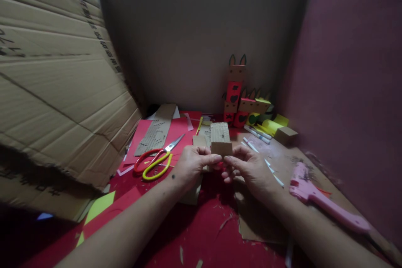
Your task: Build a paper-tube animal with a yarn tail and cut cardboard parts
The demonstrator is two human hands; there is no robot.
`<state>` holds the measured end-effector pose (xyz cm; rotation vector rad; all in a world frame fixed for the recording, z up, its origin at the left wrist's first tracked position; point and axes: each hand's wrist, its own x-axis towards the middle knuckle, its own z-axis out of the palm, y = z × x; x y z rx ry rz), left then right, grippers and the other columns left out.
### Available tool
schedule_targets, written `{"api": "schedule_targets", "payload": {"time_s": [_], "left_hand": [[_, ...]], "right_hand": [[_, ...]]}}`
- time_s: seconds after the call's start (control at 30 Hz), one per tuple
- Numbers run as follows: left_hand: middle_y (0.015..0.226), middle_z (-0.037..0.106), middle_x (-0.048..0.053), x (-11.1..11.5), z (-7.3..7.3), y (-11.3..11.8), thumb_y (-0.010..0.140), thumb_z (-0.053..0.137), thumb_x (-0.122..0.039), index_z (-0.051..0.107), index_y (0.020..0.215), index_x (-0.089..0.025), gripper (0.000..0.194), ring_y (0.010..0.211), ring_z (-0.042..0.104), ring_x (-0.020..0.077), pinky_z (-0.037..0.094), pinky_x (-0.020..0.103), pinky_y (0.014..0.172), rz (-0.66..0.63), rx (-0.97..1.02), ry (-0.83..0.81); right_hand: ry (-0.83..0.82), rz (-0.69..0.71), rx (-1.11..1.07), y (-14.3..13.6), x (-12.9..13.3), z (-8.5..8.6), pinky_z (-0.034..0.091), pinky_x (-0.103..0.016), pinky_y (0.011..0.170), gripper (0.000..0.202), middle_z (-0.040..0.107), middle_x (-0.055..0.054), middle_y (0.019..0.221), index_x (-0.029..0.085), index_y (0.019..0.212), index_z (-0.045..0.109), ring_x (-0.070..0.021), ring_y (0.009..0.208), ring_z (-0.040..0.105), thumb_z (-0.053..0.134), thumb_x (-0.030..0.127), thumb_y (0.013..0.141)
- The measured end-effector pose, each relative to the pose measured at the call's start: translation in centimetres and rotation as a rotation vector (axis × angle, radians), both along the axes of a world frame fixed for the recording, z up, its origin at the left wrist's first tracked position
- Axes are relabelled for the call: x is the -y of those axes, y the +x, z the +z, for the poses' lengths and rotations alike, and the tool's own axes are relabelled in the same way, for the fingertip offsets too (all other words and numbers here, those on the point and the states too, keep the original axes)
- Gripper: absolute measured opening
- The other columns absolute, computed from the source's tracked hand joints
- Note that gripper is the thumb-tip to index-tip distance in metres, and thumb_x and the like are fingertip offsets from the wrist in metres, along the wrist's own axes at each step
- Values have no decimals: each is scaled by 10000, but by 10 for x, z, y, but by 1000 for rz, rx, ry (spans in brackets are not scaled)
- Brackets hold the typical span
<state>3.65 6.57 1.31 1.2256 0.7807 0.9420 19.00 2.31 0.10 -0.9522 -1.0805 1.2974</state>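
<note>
A small folded cardboard piece (221,139) is held upright near the middle of the view, its corrugated side bent over a smooth front flap. My left hand (195,163) pinches its lower left edge, with thumb and fingers closed. On the lower right edge, the thumb and index finger of my right hand (248,167) grip the same piece, the other fingers curled beneath. Scissors (157,163) with red and yellow handles lie just left of my left hand, on red paper. A flat cardboard sheet (257,217) lies under my right forearm.
Large cardboard (63,71) leans at the left. Several cardboard animal figures (236,88) stand at the back, beside yellow paper (271,127) and a small cardboard box (285,135). A pink glue gun (326,201) lies at the right, near white-barrelled markers (258,134). Scraps dot the red surface (194,234).
</note>
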Motion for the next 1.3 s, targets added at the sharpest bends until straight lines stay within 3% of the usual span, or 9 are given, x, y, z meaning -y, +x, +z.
{"api": "schedule_targets", "payload": {"time_s": [0.23,0.4,0.53,0.77,1.07,1.3], "left_hand": [[584,621,17,3,4,3,585,729,-166,532,517,-127,211,552,558,107,400,233,544,56,-65,92],[663,617,10,6,8,6,569,709,-118,478,472,-143,252,676,584,136,423,265,656,29,50,151],[634,603,1,5,9,6,572,708,-123,454,471,-151,275,660,580,138,423,276,659,30,25,173],[596,644,23,5,9,4,627,696,-177,565,631,-124,141,571,596,140,439,278,601,-6,-82,110],[518,620,2,7,10,3,654,673,-186,550,600,-129,146,472,562,106,425,233,516,62,-154,132],[491,609,-14,12,11,5,652,669,-192,512,605,-149,170,453,565,111,431,235,505,70,-108,123]], "right_hand": [[2,-35,-41,2,-2,1,520,-265,484,273,686,-37,609,171,630,488,-182,532,664,737,280,624],[40,-65,-98,-1,0,6,528,-266,499,305,670,-13,561,169,578,476,-169,499,655,770,247,564],[45,-88,-75,-2,2,6,516,-249,484,267,654,1,514,173,591,488,-162,488,651,746,239,607],[58,-95,-76,0,1,6,524,-258,516,259,670,-23,537,163,587,495,-171,504,659,746,227,599],[59,-91,3,0,5,9,497,-238,472,217,662,-22,521,172,622,486,-148,483,636,688,229,677],[54,-108,-65,-3,6,13,483,-233,428,273,632,0,463,178,581,467,-149,425,610,736,221,606]]}}
